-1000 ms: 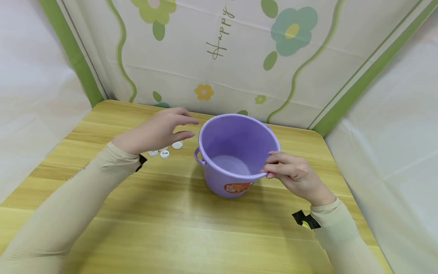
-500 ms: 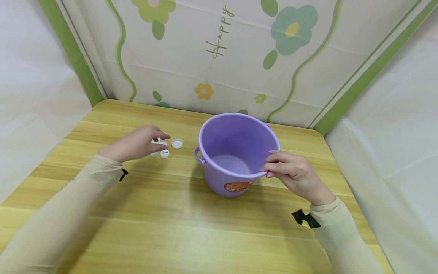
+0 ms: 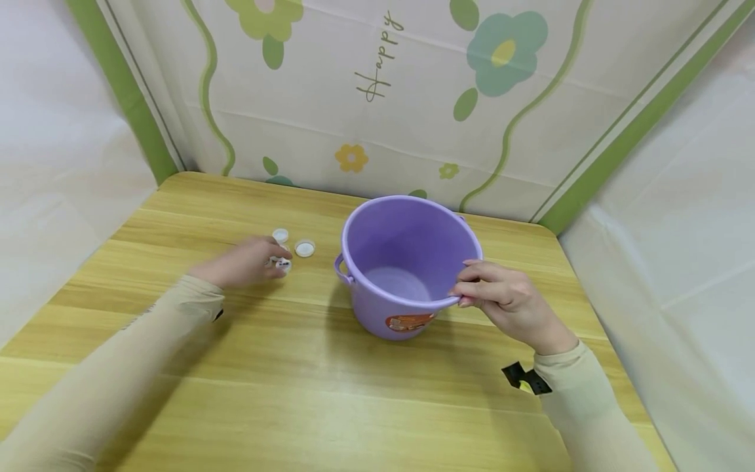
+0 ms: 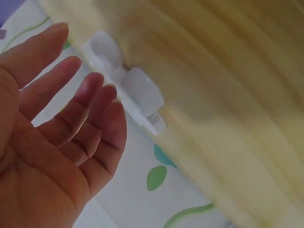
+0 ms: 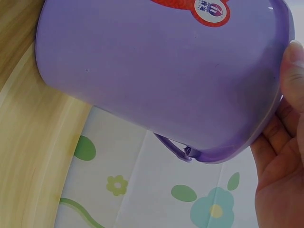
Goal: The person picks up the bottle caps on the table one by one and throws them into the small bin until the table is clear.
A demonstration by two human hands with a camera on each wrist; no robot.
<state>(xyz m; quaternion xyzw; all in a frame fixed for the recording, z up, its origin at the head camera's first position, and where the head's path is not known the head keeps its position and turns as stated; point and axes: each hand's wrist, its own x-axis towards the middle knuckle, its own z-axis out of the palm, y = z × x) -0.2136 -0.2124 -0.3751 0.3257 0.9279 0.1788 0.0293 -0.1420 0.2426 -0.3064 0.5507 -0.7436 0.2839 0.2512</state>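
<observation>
A purple bucket (image 3: 368, 305) with an orange-red label stands upright on the wooden table, its inside facing me. My right hand (image 3: 513, 305) pinches the near right part of its rim, thumb on one side and fingers on the other, as the right wrist view also shows. Left of the bucket lies a small group of round white caps (image 3: 305, 248). My left hand (image 3: 242, 263), slightly blurred, is low beside them and partly hides some. In the left wrist view its fingers (image 4: 107, 123) are loosely bent with nothing between them, and the white caps (image 4: 142, 90) lie just past the fingertips.
The wooden table (image 3: 330, 406) reaches back to a cream cloth (image 3: 413, 124) printed with flowers and the word "Happy". Pale sheeting (image 3: 678, 262) hangs at both sides. A bucket handle lug (image 3: 342, 270) sticks out toward the caps.
My left hand has moved from beside the bucket rim leftward and down to the caps, then slightly nearer me, uncovering a cap at the back. The right hand and bucket stay put.
</observation>
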